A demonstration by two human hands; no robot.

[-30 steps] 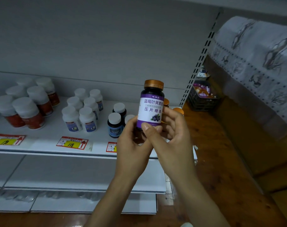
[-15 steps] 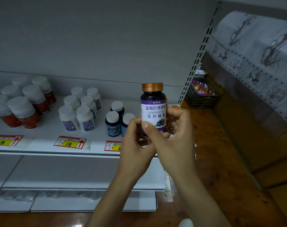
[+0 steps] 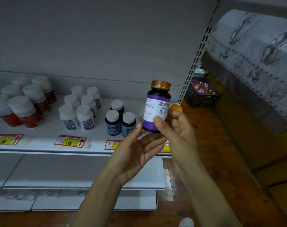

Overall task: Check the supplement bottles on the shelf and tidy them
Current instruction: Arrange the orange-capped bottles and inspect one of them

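Grey back panel (image 3: 106,38) filled most of the view, and below it ran the white shelf (image 3: 46,132), with a lower shelf board (image 3: 74,169) under that. Off to the right, a patterned cloth (image 3: 254,54) draped over a bulky shape, wooden floor (image 3: 213,145) below it, and a black crate (image 3: 201,99) of small items tucked past the slotted upright (image 3: 197,58). On the shelf, far left, stood a cluster of red-label bottles (image 3: 24,112) with white caps; next along, six white bottles (image 3: 80,112) in two rows; then three dark bottles (image 3: 119,118), white-capped and close together. And there it was, the purple-label bottle (image 3: 156,108), copper cap up, held upright in the air in front of the shelf's right end, label turned partly away to the right. Right hand (image 3: 179,128) gripped it, thumb pressed on the label, fingers curled round the back. Left hand (image 3: 136,149) lay palm up just beneath, fingers loose and nearly straight, one tip right at the bottle's lower edge, clasping nothing. Red-and-yellow price tags (image 3: 70,141) lined the shelf lip, one reading 118. Smallest of all, an orange cap (image 3: 176,107) peeked out just behind the right hand's fingers
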